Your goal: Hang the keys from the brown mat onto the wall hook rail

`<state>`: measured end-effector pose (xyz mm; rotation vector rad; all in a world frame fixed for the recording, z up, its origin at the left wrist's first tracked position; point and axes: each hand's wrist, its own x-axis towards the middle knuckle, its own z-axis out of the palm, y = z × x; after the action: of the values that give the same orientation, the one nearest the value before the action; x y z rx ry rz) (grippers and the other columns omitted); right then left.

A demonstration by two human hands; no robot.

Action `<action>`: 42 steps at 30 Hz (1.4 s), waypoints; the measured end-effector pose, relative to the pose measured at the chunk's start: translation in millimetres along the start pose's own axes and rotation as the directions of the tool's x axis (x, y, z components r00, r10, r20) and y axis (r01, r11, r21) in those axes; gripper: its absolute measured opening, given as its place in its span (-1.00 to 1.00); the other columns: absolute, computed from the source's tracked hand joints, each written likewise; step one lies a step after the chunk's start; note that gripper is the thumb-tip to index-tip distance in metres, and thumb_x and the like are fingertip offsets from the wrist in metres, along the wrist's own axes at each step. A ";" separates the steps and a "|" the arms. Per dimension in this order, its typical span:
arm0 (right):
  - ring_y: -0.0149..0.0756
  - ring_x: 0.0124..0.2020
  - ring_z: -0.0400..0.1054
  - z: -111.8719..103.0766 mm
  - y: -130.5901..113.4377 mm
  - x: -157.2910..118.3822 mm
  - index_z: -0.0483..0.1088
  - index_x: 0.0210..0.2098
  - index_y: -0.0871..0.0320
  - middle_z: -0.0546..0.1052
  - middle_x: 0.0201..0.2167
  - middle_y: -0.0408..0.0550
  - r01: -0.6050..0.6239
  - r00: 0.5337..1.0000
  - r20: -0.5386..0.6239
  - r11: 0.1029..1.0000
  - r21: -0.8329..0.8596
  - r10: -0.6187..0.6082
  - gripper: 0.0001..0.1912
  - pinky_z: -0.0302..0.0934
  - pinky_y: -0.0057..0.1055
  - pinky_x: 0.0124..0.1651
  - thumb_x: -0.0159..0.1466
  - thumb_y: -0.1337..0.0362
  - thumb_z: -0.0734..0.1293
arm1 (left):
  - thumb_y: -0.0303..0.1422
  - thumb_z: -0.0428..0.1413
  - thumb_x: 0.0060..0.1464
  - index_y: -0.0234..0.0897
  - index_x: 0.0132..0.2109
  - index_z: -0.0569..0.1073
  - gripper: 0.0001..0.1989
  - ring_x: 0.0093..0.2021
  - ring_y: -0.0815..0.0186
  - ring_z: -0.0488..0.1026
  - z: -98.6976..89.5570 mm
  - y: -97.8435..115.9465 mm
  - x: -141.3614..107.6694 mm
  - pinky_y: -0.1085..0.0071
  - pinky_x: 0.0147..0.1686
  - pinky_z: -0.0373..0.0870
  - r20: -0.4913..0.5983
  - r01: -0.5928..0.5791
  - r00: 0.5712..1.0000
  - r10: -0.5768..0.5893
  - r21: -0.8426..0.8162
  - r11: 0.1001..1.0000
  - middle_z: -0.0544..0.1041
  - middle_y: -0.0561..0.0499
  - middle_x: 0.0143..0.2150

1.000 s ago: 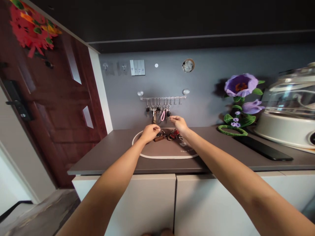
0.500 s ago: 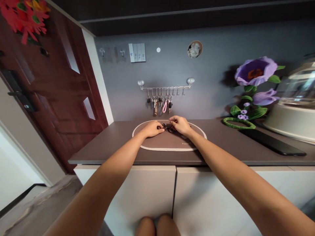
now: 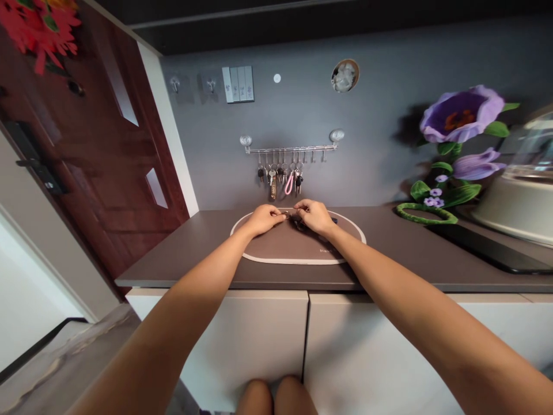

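Both hands meet above an oval brown mat [image 3: 285,248] with a pale rim. The fingers of my left hand [image 3: 264,220] pinch a small metal key ring [image 3: 286,214]. Close beside it, my right hand [image 3: 316,218] is closed around dark keys [image 3: 299,223], partly hidden by its fingers. A small dark item [image 3: 334,220] shows on the mat just past the right wrist. Behind the hands, several bunches of keys [image 3: 280,173] hang from a clear hook rail [image 3: 291,150] on the wall; one carries a pink loop [image 3: 289,183].
The mat lies on a dark countertop [image 3: 181,248] above white cabinet doors [image 3: 254,334]. To the right are a black phone-like slab [image 3: 488,248], purple artificial flowers [image 3: 462,118] and a domed, cream-based container [image 3: 518,207]. A dark red door [image 3: 112,144] stands at left.
My left hand has turned and drawn the ring up slightly from the keys. My right hand stays closed by them. The view has shifted a little.
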<state>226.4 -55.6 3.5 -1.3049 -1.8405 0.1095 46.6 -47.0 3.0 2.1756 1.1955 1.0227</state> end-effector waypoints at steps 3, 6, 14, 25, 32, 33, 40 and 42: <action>-0.36 -0.37 0.33 0.3 -1.3 -0.1 0.43 -0.34 0.17 0.48 -0.48 -0.10 -0.004 1.000 -0.003 1.000 0.010 0.004 -0.78 0.15 -0.45 -0.18 0.07 0.39 0.19 | -0.17 0.11 -0.17 -0.33 -0.42 0.48 -0.72 -0.49 0.40 0.30 -2.6 4.5 -0.3 0.47 -0.45 0.17 -0.092 0.065 0.993 -0.074 -0.095 0.993 0.47 0.01 -0.47; -0.36 -0.38 0.33 0.8 -2.3 0.3 0.43 -0.32 0.17 0.48 -0.47 -0.09 -0.015 1.000 0.003 1.000 0.006 0.015 -0.78 0.15 -0.44 -0.20 0.08 0.39 0.19 | -0.16 0.11 -0.17 -0.34 -0.41 0.48 -0.71 -0.48 0.41 0.30 -3.8 6.2 0.3 0.47 -0.43 0.19 -0.125 0.101 0.984 -0.129 -0.209 0.973 0.46 0.02 -0.47; -0.35 -0.35 0.33 0.4 -6.4 0.5 0.43 -0.32 0.17 0.50 -0.37 -0.06 -0.003 1.000 0.019 1.000 -0.006 0.003 -0.77 0.16 -0.43 -0.20 0.08 0.41 0.19 | -0.24 0.17 -0.19 -0.34 -0.40 0.43 -0.76 -0.37 0.42 0.38 -1.5 1.3 9.4 0.45 -0.24 0.28 -0.058 0.137 0.972 -0.228 -0.648 0.749 0.46 0.02 -0.41; -0.37 -0.34 0.32 1.1 -15.0 -2.3 0.39 -0.27 0.14 0.48 -0.35 -0.09 0.093 0.996 0.002 0.989 0.111 -0.094 -0.78 0.16 -0.41 -0.18 0.10 0.33 0.20 | -0.29 0.12 -0.07 -0.32 -0.21 0.33 -0.73 -0.21 0.27 0.45 -11.8 10.3 7.9 0.19 -0.07 0.26 0.076 0.117 0.990 -0.117 -0.913 0.391 0.48 -0.13 -0.24; -0.37 -0.32 0.28 0.0 -25.7 -5.7 0.33 -0.29 0.16 0.42 -0.32 -0.07 0.222 0.974 -0.075 0.963 0.152 -0.213 -0.81 0.16 -0.42 -0.23 0.12 0.25 0.20 | -0.29 0.07 -0.01 -0.32 -0.14 0.31 -0.72 -0.07 0.18 0.40 -15.9 15.7 6.2 0.18 -0.04 0.27 0.068 0.085 0.996 -0.065 -0.947 0.310 0.45 -0.22 -0.11; -0.36 -0.31 0.28 0.3 -26.3 -5.7 0.33 -0.30 0.16 0.41 -0.33 -0.06 0.241 0.969 -0.091 0.961 0.136 -0.230 -0.81 0.16 -0.42 -0.23 0.12 0.23 0.20 | -0.28 0.06 0.00 -0.32 -0.14 0.31 -0.72 -0.07 0.18 0.39 -16.1 16.3 6.1 0.18 -0.04 0.27 0.068 0.087 0.995 -0.073 -0.947 0.309 0.44 -0.21 -0.10; -0.35 -0.34 0.25 3.3 -24.0 -4.0 0.33 -0.33 0.16 0.37 -0.37 -0.06 0.300 0.949 -0.127 0.951 0.078 -0.289 -0.83 0.16 -0.42 -0.25 0.13 0.20 0.23 | -0.27 0.06 0.00 -0.33 -0.11 0.32 -0.68 -0.04 0.17 0.38 -15.7 15.7 7.6 0.15 -0.02 0.25 0.073 0.085 0.996 -0.053 -0.957 0.277 0.44 -0.22 -0.10; -0.35 -0.32 0.25 3.2 -22.8 -3.6 0.34 -0.34 0.15 0.37 -0.37 -0.06 0.304 0.947 -0.126 0.951 0.064 -0.294 -0.84 0.16 -0.43 -0.24 0.14 0.21 0.22 | -0.27 0.05 0.00 -0.34 -0.11 0.33 -0.69 -0.04 0.16 0.38 -15.9 15.5 7.7 0.15 -0.02 0.26 0.081 0.093 0.995 -0.056 -0.958 0.271 0.44 -0.22 -0.10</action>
<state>207.8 -67.6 11.0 -0.9417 -1.8908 -0.0511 44.8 -48.0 26.4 1.0740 0.3495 1.1994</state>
